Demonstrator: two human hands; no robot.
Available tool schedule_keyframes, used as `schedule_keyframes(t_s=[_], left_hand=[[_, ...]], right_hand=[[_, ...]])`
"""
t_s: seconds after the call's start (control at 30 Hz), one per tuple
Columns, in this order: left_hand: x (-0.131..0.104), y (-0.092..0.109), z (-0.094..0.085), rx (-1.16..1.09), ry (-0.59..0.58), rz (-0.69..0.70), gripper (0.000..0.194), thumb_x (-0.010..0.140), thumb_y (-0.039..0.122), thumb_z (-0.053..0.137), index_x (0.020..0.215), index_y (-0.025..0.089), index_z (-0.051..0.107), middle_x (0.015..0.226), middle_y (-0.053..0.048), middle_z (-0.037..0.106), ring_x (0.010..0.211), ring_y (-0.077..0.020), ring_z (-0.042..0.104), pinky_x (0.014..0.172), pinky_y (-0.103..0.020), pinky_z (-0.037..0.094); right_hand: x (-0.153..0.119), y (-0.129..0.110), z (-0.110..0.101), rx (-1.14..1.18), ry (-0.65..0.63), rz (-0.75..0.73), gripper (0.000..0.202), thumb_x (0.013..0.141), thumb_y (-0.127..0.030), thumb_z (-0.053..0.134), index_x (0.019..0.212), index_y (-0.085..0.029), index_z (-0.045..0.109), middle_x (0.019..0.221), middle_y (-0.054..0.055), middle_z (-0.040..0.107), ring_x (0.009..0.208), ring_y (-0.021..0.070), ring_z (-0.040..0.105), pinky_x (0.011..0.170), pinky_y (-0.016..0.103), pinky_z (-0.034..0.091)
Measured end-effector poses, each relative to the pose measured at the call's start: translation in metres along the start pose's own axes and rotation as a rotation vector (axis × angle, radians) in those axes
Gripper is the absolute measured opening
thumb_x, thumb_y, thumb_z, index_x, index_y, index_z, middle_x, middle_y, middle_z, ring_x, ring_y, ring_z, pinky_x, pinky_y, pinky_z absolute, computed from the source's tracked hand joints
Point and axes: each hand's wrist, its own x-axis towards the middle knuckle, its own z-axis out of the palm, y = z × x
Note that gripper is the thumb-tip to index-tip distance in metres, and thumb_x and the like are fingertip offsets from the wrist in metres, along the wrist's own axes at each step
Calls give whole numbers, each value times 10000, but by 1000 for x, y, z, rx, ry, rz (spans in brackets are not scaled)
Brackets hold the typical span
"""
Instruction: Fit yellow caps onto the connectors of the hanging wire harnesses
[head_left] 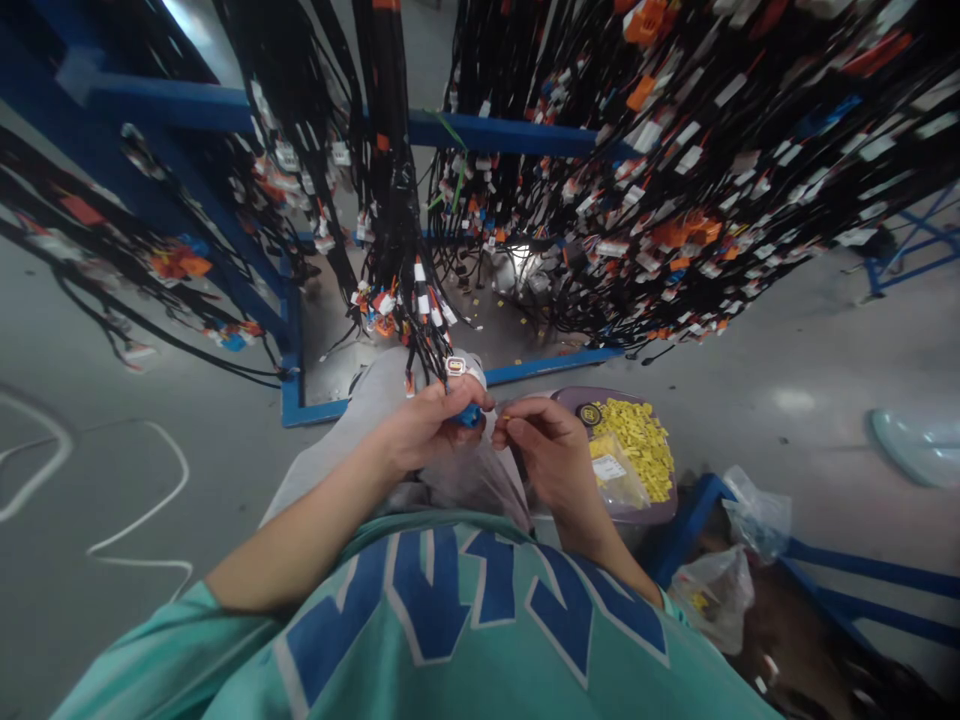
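My left hand (429,424) is closed round a blue connector (469,415) at the lower end of a bundle of black cables. Just above its fingers sits a white connector (455,367) with a yellowish middle. Close by on the right, my right hand (546,440) pinches something tiny and yellowish between thumb and fingers; its shape is too small to make out. The two hands are a small gap apart over my lap. Black cables (424,335) with white labels hang down to the left hand.
A tray (664,512) of yellow pieces (637,440) and a plastic bag (619,475) sits beside my right hand. Blue rack bars (525,134) carry dense hanging harnesses (600,220) ahead. Plastic bags (720,590) lie at lower right; a white hose (142,520) crosses the floor at left.
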Motion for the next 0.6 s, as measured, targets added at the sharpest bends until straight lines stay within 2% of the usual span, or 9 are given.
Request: schedule_keyframes(t_s=[0.1,0.23,0.37,0.47,0.6], left_hand=[[0,0,-1,-44,-13,-25,315,554,377,744,638,129,569,674,3,557,431,-44,460,401,-162,324],[1,2,0,-122,-11,-66,254,720,379,598,671,131,573,701,-23,592,459,-70,505,420,-180,373],[0,6,2,-235,-5,-95,218,818,280,428,884,151,590,842,-61,650,704,-172,628,589,-277,479],[-1,7,3,-317,-53,-93,311,828,258,360,1042,137,551,945,-88,654,889,-221,617,730,-334,467],[-1,7,5,-384,-78,-102,349,828,247,333,1069,109,545,995,-88,647,967,-220,587,809,-331,425]], right_hand=[[0,1,-1,5,-10,-7,60,683,-181,634,737,-207,621,606,-38,613,554,90,550,562,237,436],[1,3,-1,33,-8,-3,64,676,-182,641,734,-203,625,596,-38,609,548,90,551,558,234,437],[3,2,0,44,35,22,77,659,-221,657,721,-198,617,598,-38,608,540,89,549,549,232,448],[5,0,0,51,72,10,77,660,-237,656,700,-192,608,585,-40,600,530,83,543,535,220,447],[5,0,1,88,77,-14,76,663,-236,650,700,-189,603,570,-44,593,515,78,537,515,214,448]])
